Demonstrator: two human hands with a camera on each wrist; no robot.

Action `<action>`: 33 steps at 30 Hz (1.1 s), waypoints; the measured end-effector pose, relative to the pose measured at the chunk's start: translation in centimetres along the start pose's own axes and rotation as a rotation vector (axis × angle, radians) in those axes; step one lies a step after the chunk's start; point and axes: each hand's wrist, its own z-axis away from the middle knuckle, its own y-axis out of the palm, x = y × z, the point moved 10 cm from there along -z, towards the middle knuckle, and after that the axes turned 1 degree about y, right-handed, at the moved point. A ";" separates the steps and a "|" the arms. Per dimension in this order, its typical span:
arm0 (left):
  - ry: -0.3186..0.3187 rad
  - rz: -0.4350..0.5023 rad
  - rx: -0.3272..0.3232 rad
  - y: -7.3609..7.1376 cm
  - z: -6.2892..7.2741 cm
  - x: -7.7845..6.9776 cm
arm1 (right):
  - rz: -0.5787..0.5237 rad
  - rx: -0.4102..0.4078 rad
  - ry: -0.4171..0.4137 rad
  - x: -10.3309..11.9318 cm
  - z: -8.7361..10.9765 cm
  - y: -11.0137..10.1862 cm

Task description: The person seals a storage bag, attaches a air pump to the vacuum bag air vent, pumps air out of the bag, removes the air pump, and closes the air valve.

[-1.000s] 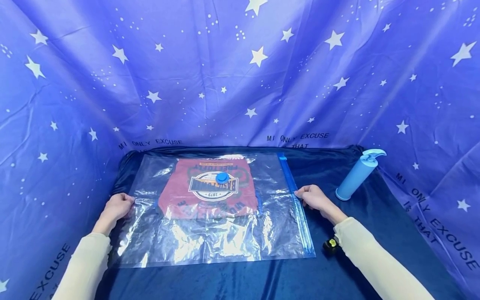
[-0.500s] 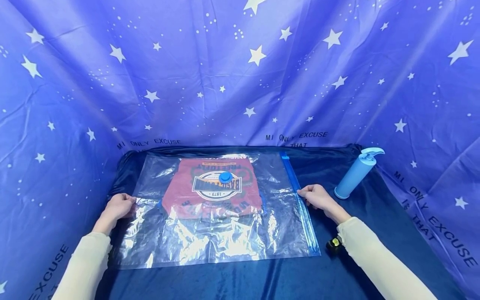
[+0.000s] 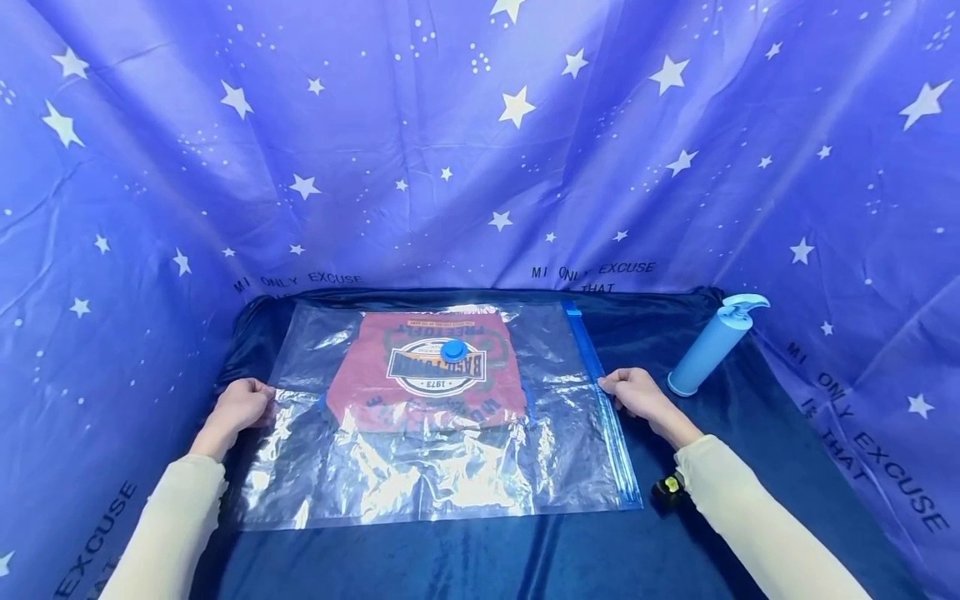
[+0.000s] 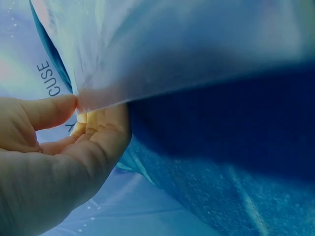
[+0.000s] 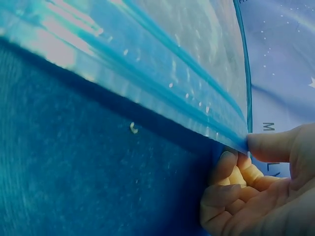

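Head view: 1 clear bag (image 3: 450, 487) lies spread over dark blue cloth (image 3: 465, 560), with red printed fabric (image 3: 431, 375) marked 1973 inside it and a round blue valve (image 3: 453, 351) on its upper face. Left hand (image 3: 242, 404) pinches the bag's left edge between thumb and fingers. Right hand (image 3: 637, 394) pinches the blue zip strip (image 3: 585, 342) along the bag's right edge. Light-blue pump (image 3: 708, 350) stands right of the bag, apart from it; star-patterned curtain (image 3: 480, 150) hangs behind the bag.
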 end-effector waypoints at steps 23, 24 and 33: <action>0.039 0.008 -0.007 1.3 -0.2 -0.7 | 0.020 0.003 -0.005 -0.6 0.6 -1.1; 0.039 0.006 -0.006 1.3 -0.2 -0.7 | 0.020 0.007 -0.010 -0.6 0.6 -1.1; 0.030 0.028 0.009 1.8 -0.2 -0.8 | -0.004 -0.017 -0.002 -1.0 0.8 -1.6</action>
